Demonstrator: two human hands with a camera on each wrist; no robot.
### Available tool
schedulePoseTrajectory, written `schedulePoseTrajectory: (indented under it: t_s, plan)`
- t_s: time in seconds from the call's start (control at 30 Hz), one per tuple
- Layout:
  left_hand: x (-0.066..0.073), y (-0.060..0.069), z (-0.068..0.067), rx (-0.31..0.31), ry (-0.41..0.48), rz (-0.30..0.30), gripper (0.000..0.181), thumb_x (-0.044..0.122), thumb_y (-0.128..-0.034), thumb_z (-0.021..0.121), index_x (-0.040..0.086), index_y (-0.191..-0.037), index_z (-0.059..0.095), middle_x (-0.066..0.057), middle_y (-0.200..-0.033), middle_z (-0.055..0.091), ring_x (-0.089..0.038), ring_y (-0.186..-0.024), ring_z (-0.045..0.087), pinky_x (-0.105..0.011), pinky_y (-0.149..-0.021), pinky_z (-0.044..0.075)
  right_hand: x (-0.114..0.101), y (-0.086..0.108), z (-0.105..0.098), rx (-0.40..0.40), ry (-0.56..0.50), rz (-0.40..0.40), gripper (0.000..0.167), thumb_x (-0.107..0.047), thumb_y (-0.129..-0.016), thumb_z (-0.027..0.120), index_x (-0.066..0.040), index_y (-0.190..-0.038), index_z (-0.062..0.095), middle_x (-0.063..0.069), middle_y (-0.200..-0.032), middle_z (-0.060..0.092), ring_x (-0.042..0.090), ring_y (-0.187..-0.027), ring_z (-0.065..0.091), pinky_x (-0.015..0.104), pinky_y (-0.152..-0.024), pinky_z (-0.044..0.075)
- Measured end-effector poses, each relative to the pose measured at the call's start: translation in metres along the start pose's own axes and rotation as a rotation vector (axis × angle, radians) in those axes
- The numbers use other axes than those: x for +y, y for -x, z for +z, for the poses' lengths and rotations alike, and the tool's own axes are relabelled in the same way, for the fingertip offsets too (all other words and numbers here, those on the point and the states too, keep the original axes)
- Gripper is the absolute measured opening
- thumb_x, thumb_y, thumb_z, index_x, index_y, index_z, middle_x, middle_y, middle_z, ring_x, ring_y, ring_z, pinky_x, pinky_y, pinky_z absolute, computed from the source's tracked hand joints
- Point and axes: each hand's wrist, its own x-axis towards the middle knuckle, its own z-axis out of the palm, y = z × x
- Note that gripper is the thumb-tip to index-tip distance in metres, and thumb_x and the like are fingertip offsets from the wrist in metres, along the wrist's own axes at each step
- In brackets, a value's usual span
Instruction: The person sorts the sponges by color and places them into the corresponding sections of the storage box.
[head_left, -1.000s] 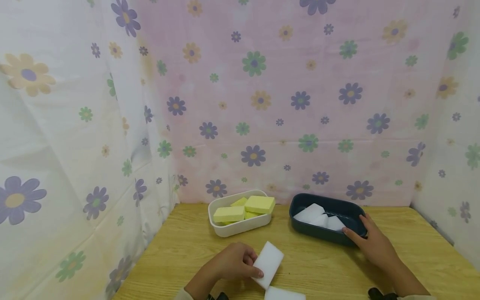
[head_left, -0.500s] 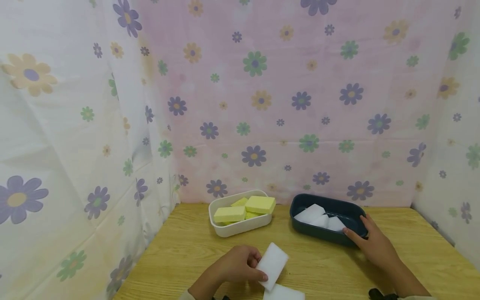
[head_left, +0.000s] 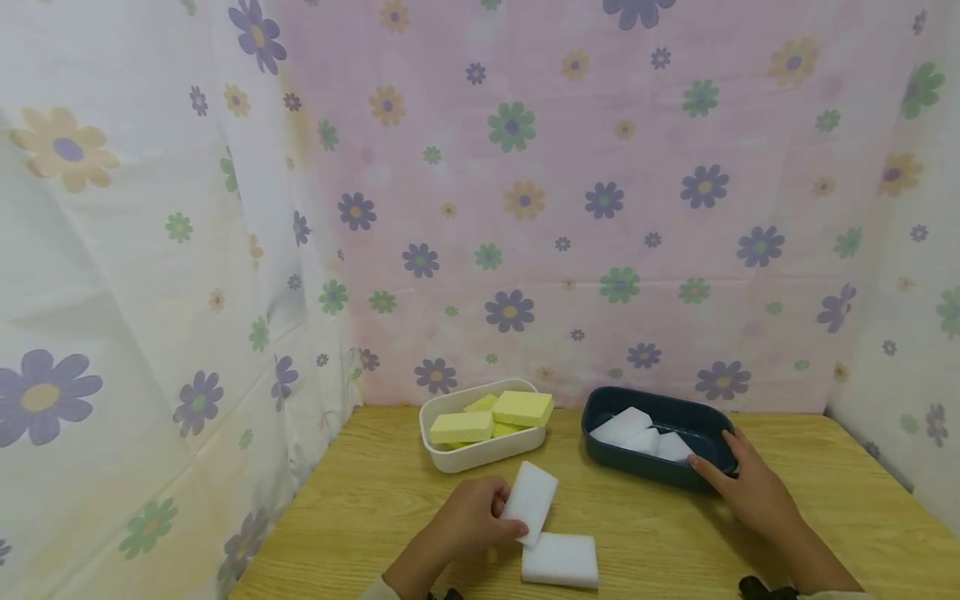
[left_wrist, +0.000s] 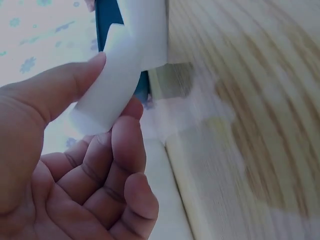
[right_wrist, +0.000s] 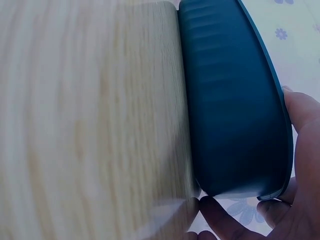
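Between thumb and fingers, my left hand (head_left: 474, 515) pinches a white sponge block (head_left: 531, 502), held tilted over the table. A second white sponge block (head_left: 559, 560) lies flat on the wood just below it; their edges overlap in the head view. In the left wrist view the thumb presses one face of the held sponge (left_wrist: 110, 80), fingers curled behind. My right hand (head_left: 753, 487) grips the right end of a dark blue tub (head_left: 637, 468), thumb over the rim. Several white sponge blocks (head_left: 626, 427) sit in its left part.
A white tub (head_left: 480, 455) with several yellow sponge blocks (head_left: 461, 427) stands left of the dark tub. Flowered cloth (head_left: 510, 250) hangs behind and at both sides of the wooden table (head_left: 360, 500).
My left hand has carried the held sponge slightly right, then away from me and left. The loose sponge has slid farther onto the table. My right hand and both tubs stay put.
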Motion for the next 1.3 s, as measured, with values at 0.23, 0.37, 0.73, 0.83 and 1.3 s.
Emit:
schedulePoseTrajectory:
  t_s: [0.23,0.37,0.73,0.83,1.3]
  plan:
    - [0.009,-0.01,0.001,0.067,-0.122,0.024,0.037,0.038,-0.0765,0.092,0.021,-0.084,0.06,0.009,-0.069,0.053,-0.006,-0.062,0.046,-0.024,-0.056,0.039,0.001,-0.003,-0.002,-0.01,0.0,0.015,0.113,-0.075,-0.098,0.046,0.006,-0.163,0.0,0.033,-0.167,-0.012,0.069,-0.142,0.016,0.084,-0.102,0.026]
    - [0.015,-0.018,0.002,0.085,-0.137,0.013,0.038,0.039,-0.0763,0.092,0.021,-0.082,0.059,0.009,-0.068,0.051,-0.006,-0.061,0.044,-0.023,-0.055,0.036,0.003,-0.004,-0.001,-0.029,0.011,0.036,0.115,-0.077,-0.097,0.044,0.004,-0.163,-0.002,0.032,-0.167,-0.014,0.068,-0.141,0.02,0.083,-0.1,0.03]
    - [0.029,-0.049,0.001,0.093,-0.006,0.05,0.035,0.034,-0.0804,0.091,0.02,-0.079,0.059,0.009,-0.064,0.051,-0.006,-0.057,0.046,-0.023,-0.05,0.035,0.004,-0.003,0.0,-0.026,0.002,0.042,0.114,-0.077,-0.097,0.044,0.003,-0.163,-0.003,0.031,-0.168,-0.014,0.068,-0.142,0.02,0.083,-0.101,0.03]
    - [0.034,-0.053,-0.002,0.063,0.01,0.069,0.031,0.031,-0.0837,0.088,0.02,-0.075,0.061,0.01,-0.06,0.057,-0.005,-0.054,0.051,-0.022,-0.048,0.034,0.003,-0.003,0.0,-0.017,0.007,0.036,0.113,-0.076,-0.097,0.044,0.003,-0.164,-0.002,0.031,-0.168,-0.013,0.068,-0.141,0.021,0.083,-0.101,0.03]
    - [0.061,-0.074,-0.003,0.003,0.047,0.037,0.012,0.022,-0.0953,0.077,0.014,-0.087,0.071,0.008,-0.079,0.074,-0.018,-0.076,0.075,-0.027,-0.057,0.05,0.002,-0.001,0.002,0.015,0.007,0.007,0.111,-0.074,-0.098,0.046,0.006,-0.163,0.004,0.034,-0.168,-0.007,0.068,-0.142,0.019,0.083,-0.102,0.029]
